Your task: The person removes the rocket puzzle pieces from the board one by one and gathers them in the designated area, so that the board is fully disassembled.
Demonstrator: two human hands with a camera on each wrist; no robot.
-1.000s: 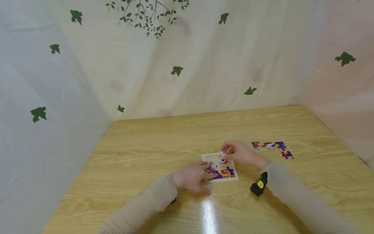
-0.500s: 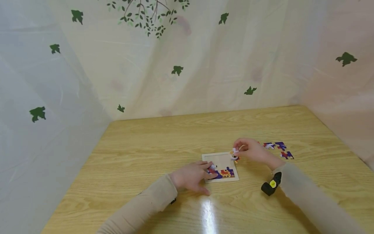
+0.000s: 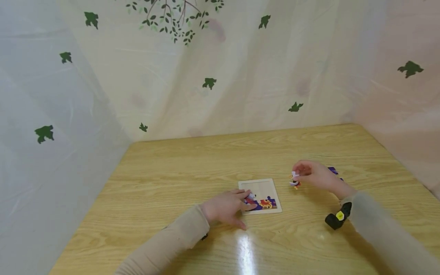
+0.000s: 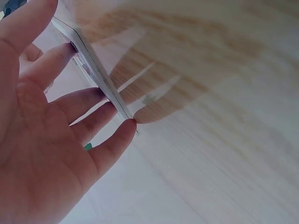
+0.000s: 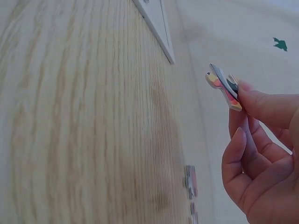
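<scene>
In the head view a square puzzle tray [image 3: 277,194] with a pale rim lies on the table, its lower part filled with purple, red and orange pieces [image 3: 265,204]. My left hand [image 3: 225,208] rests on its left side with the fingers spread; in the left wrist view the fingertips [image 4: 125,128] touch the tray's edge. Right of the tray, my right hand [image 3: 316,176] pinches a puzzle piece [image 3: 294,180] between thumb and fingers, above the table. The right wrist view shows that puzzle piece [image 5: 224,88] with white, black, red and yellow parts.
Loose puzzle pieces [image 3: 332,170] lie on the wooden table [image 3: 172,168], partly hidden behind my right hand. In the right wrist view a loose piece [image 5: 191,182] lies below that hand. A pale curtain [image 3: 240,57] with green bird shapes hangs behind the table.
My right hand has moved right, from above the tray to the table beside it, still pinching the puzzle piece. It now covers some loose pieces. The left hand has stayed in place.
</scene>
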